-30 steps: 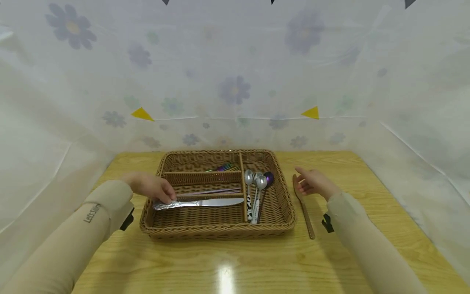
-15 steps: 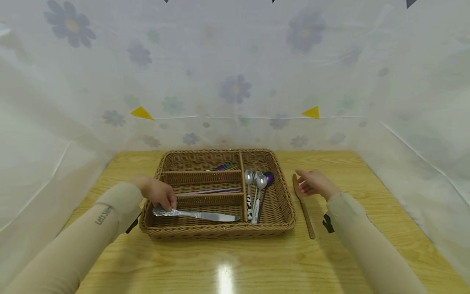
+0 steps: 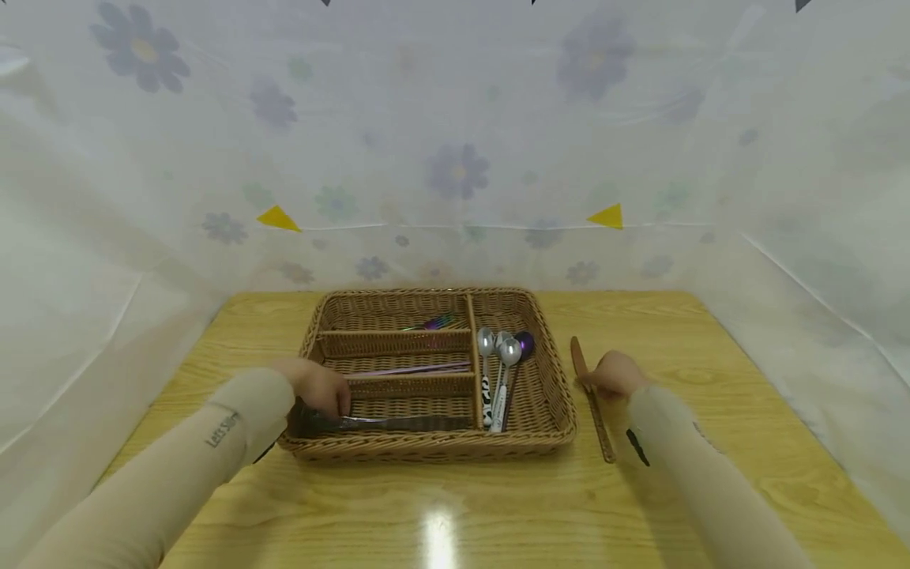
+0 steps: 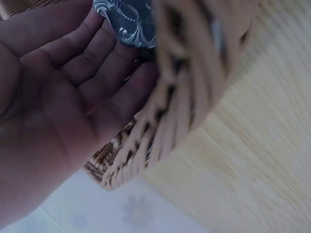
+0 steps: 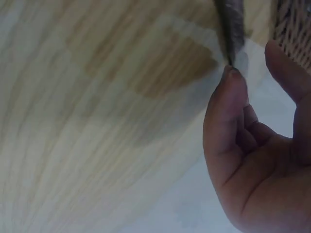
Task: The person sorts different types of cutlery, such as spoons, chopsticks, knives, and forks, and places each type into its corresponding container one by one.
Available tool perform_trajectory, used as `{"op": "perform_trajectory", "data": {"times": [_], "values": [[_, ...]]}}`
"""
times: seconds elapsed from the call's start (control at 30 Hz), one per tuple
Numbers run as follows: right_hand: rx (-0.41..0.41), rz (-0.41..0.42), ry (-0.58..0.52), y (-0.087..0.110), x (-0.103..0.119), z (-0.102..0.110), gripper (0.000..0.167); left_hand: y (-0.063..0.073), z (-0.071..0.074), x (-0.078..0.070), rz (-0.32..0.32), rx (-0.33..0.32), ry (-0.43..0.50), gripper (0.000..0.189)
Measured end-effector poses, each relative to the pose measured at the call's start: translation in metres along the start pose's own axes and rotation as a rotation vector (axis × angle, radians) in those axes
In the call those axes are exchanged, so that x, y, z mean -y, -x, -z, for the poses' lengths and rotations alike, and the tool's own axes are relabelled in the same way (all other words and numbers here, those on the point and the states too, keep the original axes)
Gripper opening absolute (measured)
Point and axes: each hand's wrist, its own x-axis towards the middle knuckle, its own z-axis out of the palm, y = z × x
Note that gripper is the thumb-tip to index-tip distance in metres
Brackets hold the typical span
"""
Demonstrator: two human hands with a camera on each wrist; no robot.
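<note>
A long silver table knife (image 3: 408,423) with an ornate handle lies along the front compartment of the wicker basket (image 3: 426,452). My left hand (image 3: 317,387) reaches over the basket's left rim and holds this knife near its handle; the left wrist view shows the patterned handle end (image 4: 129,24) by the fingers, thumb tip hidden. On the table right of the basket is a copper-coloured knife (image 3: 599,423). My right hand (image 3: 617,374) is at its middle; in the right wrist view one fingertip touches the knife, with a gap to the thumb (image 5: 284,68).
Several spoons (image 3: 509,352) lie in the basket's right compartment. Purple chopsticks (image 3: 412,369) are in the middle one and a rainbow-coloured fork (image 3: 437,322) in the back one. Patterned white sheeting (image 3: 455,118) stands around the wooden table (image 3: 355,514).
My left hand has lowered the silver knife towards the basket's front wall, down into the front compartment. My right hand has moved down and its fingers have come to the copper-coloured knife.
</note>
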Motion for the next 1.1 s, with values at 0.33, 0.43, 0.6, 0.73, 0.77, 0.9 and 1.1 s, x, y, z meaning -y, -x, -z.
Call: {"op": "perform_trajectory", "data": {"times": [0.33, 0.43, 0.6, 0.73, 0.77, 0.9, 1.1], "values": [[-0.028, -0.011, 0.046, -0.002, 0.005, -0.011, 0.045, -0.002, -0.005, -0.008, 0.093, -0.018, -0.031, 0.028], [-0.029, -0.018, 0.043, -0.003, 0.008, -0.011, 0.042, -0.001, -0.004, -0.009, 0.093, -0.023, -0.023, 0.022], [-0.026, 0.008, 0.026, -0.005, 0.011, -0.012, 0.036, 0.001, -0.005, -0.009, 0.077, -0.014, -0.009, 0.028], [-0.016, 0.015, 0.000, -0.009, 0.010, -0.012, 0.043, 0.002, -0.005, -0.010, 0.077, -0.030, -0.005, 0.027], [-0.016, 0.017, -0.003, -0.010, 0.009, -0.012, 0.044, 0.002, -0.005, -0.011, 0.077, -0.034, -0.007, 0.026], [-0.033, 0.047, 0.012, -0.013, 0.006, -0.013, 0.036, 0.004, -0.006, -0.010, 0.084, -0.062, 0.005, 0.021], [0.014, 0.072, -0.071, -0.015, -0.001, -0.005, 0.027, 0.006, -0.007, -0.006, 0.083, -0.093, 0.012, 0.019]]}}
